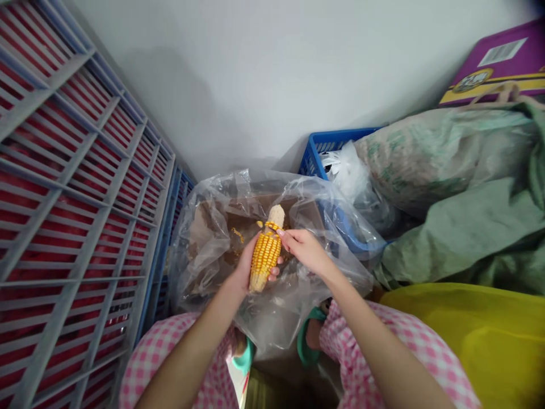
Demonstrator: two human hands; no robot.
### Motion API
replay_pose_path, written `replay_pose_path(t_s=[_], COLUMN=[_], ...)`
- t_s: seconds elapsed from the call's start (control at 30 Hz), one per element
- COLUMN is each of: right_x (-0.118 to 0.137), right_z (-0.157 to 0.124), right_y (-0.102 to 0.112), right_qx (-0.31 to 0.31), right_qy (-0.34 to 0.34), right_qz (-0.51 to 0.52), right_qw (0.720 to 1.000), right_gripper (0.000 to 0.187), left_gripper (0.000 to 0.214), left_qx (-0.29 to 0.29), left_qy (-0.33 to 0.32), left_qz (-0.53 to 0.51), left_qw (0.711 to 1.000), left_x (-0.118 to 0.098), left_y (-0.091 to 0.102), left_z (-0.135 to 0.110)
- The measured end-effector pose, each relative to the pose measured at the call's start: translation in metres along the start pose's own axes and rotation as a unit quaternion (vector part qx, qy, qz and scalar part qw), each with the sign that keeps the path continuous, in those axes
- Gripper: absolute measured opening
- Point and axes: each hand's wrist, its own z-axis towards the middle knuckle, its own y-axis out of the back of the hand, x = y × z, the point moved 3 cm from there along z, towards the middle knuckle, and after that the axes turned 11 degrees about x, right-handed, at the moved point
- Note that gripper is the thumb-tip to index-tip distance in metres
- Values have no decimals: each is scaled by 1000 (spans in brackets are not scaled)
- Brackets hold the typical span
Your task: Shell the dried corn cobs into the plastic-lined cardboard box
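My left hand [244,267] is wrapped round the lower part of a yellow corn cob [264,257], holding it upright over a cardboard box lined with a clear plastic bag [204,238]. The cob's top end is bare of kernels. My right hand [304,249] is closed at the cob's upper kernels, thumb and fingers pinching there. Loose kernels [237,234] lie in the bag below. Whether the right hand holds any loose kernels is hidden.
Grey-blue crates with red contents [72,199] are stacked on the left. A blue basket [323,149] with a white bag stands behind. Green sacks [451,193] and a purple box [498,62] are on the right, a yellow container [477,335] near my right knee.
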Motion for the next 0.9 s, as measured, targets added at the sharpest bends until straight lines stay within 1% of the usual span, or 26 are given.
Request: replay_pose_path(t_s=[0.03, 0.1, 0.2, 0.3, 0.4, 0.53, 0.63, 0.7, 0.77, 0.83, 0.9], right_x=[0, 3, 11, 18, 18, 16, 14, 12, 9, 6, 4], right_z=[1, 0, -11, -21, -24, -19, -18, -18, -17, -13, -8], right_y=[1, 6, 23, 39, 44, 38, 33, 29, 23, 17, 9], right_qx=[5, 21, 30, 15, -1, 10, 12, 4, -10, -25, -29], right_qy=[-3, -13, -26, -40, -53, -48, -51, -56, -52, -30, -5], right_qz=[2, -26, -86, -129, -151, -175, -178, -171, -151, -94, -10], right_qw=[1000, 999, 996, 991, 987, 983, 983, 984, 987, 995, 1000], right_gripper=[45, 45, 45, 45, 44, 44, 43, 42, 42, 44, 46], left_gripper=[55, 54, 54, 53, 51, 52, 54, 56, 57, 55, 54], left_qx=[3, -17, -35, -43, -34, -25, -50, -71, -77, -42, 13], left_qy=[-4, -15, -21, -27, -21, 0, 10, 19, 19, 1, -12], left_qz=[-6, 10, 40, 34, 32, 43, 63, 77, 73, 42, -11], left_qw=[1000, 1000, 998, 998, 999, 999, 997, 994, 994, 998, 1000], left_x=[0, -1, -4, -7, -9, -7, -2, 1, 2, 1, -1], left_y=[0, 1, 3, 4, 1, -2, -1, 0, 1, -1, -4], left_z=[0, 0, 1, 1, 0, 1, 2, 2, 2, 0, -3])
